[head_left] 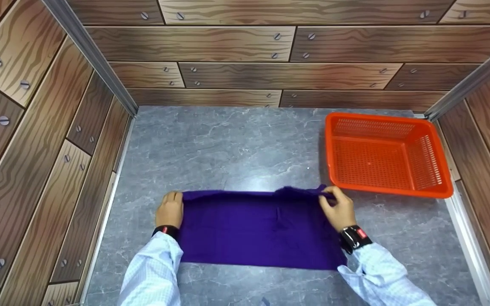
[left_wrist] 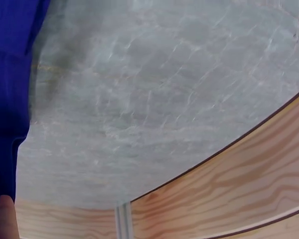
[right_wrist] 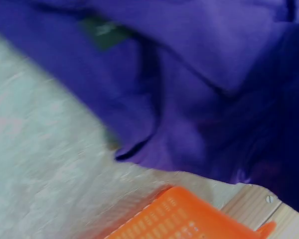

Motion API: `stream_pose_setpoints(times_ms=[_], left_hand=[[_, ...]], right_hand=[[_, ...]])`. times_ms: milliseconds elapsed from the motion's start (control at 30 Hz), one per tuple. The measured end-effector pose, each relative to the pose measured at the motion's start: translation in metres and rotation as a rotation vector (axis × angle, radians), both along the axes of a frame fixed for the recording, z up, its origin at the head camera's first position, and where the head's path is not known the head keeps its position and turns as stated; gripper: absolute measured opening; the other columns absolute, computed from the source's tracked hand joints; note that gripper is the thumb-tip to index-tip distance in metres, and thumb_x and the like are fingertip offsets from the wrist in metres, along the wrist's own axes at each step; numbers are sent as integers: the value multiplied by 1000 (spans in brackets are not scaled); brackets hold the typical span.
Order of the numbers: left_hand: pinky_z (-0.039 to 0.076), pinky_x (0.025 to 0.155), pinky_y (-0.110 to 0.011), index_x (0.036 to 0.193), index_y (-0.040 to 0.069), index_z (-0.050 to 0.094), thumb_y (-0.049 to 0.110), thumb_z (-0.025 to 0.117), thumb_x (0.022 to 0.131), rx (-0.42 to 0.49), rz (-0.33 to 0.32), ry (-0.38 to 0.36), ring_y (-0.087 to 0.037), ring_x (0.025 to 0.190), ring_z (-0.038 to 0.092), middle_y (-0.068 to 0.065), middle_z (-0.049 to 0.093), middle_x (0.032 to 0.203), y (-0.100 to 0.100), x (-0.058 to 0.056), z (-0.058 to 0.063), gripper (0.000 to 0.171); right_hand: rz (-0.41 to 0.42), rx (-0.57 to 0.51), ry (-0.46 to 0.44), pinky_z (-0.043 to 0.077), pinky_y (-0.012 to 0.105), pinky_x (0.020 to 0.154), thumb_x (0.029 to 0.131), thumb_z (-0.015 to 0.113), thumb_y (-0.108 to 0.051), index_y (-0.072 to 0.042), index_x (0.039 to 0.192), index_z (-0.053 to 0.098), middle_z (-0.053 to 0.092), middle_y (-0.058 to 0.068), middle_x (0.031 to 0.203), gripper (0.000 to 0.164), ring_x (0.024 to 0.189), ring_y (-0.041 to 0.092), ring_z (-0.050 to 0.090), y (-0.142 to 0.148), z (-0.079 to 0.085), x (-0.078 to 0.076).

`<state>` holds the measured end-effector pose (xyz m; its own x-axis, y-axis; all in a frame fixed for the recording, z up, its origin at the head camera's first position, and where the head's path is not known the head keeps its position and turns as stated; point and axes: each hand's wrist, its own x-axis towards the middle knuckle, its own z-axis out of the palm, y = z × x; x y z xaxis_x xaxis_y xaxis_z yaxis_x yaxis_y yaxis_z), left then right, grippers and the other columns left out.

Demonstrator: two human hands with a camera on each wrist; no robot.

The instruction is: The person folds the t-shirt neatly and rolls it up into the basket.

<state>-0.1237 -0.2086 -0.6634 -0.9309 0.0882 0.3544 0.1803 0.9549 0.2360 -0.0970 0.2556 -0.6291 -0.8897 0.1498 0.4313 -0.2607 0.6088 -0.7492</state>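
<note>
A purple garment (head_left: 249, 229) lies folded in a wide rectangle on the grey floor, its far edge bunched toward the right. At its far left corner my left hand (head_left: 170, 210) grips the fabric; one fingertip (left_wrist: 6, 219) shows beside the cloth (left_wrist: 7, 89) in the left wrist view. My right hand (head_left: 339, 209) pinches the far right corner between thumb and fingers, with that part lifted a little. Seen from the right wrist, the cloth (right_wrist: 189, 124) hangs in loose folds and bears a small dark label (right_wrist: 104, 32). The right hand's fingers are hidden there.
An orange-red perforated basket (head_left: 370, 191) stands at the back right, close to the right hand. Wood-patterned walls (head_left: 228, 44) enclose the marbled grey surface (head_left: 228, 144) at the back and both sides, with metal strips (head_left: 109, 76) along the corners.
</note>
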Motion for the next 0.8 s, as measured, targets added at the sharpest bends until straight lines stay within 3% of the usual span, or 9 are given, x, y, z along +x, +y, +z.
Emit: stream_pose_setpoints(times_ms=[133,233,367,500,633,800], left_hand=[[52,65,-47,95,2,59,6,65,75,-1,-27,36,-32,95,58,-15,60,98,-8,8,-8,22],[52,72,-47,96,1,59,7,64,75,-5,-48,24,-32,98,57,-15,59,99,-13,16,-13,23],[49,83,-46,99,0,58,7,63,76,-8,-71,-32,-33,103,55,-16,58,103,-16,27,-18,24],[50,80,-47,100,1,56,7,63,77,-19,-76,-81,-32,106,54,-16,57,106,-18,34,-22,24],[50,80,-47,101,1,56,5,64,76,-20,-77,-81,-32,109,53,-17,57,109,-19,37,-24,26],[49,84,-45,97,0,56,-1,59,77,-54,-93,-83,-33,111,53,-17,58,107,-18,43,-31,21]], right_hand=[[93,21,37,45,11,77,65,65,16,0,79,61,67,12,82,22,79,20,63,6,-7,15],[164,40,42,41,11,82,61,62,18,0,76,57,66,15,82,24,80,28,61,10,-16,29],[210,87,45,42,10,81,63,62,12,-3,75,55,66,8,83,20,79,24,62,14,-27,48],[213,112,76,43,12,77,69,64,5,-6,75,59,66,0,83,14,79,18,63,15,-34,61],[234,142,114,44,14,76,71,66,4,-8,78,63,65,-2,83,14,78,15,62,11,-38,70],[293,323,78,48,26,70,66,67,-5,-10,77,66,64,-3,83,13,78,16,59,10,-52,83]])
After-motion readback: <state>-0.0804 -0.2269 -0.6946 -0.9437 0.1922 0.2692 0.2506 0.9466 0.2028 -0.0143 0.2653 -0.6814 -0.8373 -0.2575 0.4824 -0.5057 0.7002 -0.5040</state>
